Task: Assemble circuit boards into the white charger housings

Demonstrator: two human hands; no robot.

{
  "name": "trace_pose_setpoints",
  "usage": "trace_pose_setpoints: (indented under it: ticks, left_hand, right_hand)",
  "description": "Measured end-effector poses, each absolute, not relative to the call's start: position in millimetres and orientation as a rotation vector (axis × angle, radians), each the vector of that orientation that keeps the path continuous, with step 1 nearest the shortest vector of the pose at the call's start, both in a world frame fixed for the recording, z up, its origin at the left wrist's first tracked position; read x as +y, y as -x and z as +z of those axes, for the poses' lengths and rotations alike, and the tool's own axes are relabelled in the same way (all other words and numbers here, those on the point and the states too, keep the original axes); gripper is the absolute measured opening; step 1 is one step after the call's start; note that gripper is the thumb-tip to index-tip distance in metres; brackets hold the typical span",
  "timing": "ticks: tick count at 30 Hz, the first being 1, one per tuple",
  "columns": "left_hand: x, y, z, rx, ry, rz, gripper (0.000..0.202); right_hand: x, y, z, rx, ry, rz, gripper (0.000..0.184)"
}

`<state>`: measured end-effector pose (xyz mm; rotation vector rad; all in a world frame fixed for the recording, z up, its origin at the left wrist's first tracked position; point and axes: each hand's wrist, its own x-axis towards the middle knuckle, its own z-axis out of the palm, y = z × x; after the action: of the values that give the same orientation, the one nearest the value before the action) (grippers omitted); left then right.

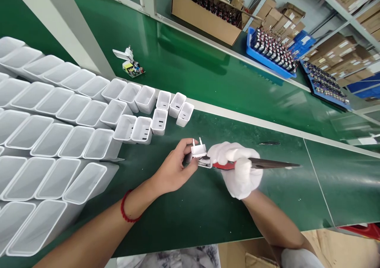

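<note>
My bare left hand (175, 165), with a red bracelet at the wrist, grips a white plug part (198, 150) whose two metal prongs point up. A white casing (204, 163) shows just below it, partly hidden by my fingers. My right hand (237, 167) wears a white glove and is wrapped round a red-handled tool (268, 164). Its long, dark, tapering end points right, and its exact kind is unclear. The red handle end lies close to the casing, with gloved fingertips beside the plug part; whether they touch is unclear.
Rows of open white casings (97, 143) cover the left of the green bench (184, 220). A circuit board assembly (130, 64) lies behind the ledge. A small dark tool (269, 143) rests at right. Farther back are a cardboard box (204, 16) and a blue tray (267, 64) of parts.
</note>
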<state>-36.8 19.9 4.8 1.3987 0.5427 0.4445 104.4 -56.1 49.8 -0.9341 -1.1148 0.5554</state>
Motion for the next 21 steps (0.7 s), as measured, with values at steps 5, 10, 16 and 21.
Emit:
trace_pose_setpoints:
  ticks: [5, 10, 16, 21]
  left_hand:
    - [21, 37, 5, 0.543, -1.413, 0.433, 0.029]
    - [20, 36, 3, 0.526, -1.417, 0.443, 0.028]
    - [19, 36, 2, 0.526, -1.402, 0.44, 0.028]
    - [21, 37, 3, 0.518, -1.392, 0.447, 0.031]
  right_hand:
    - [-59, -107, 54, -1.147, 0.945, 0.538, 0.015]
    - [-60, -108, 53, -1.145, 0.988, 0.48, 0.017]
    - [-69, -116, 80, -1.135, 0.977, 0.451, 0.022]
    - [-70, -143, 104, -1.202, 1.534, 0.305, 0.014]
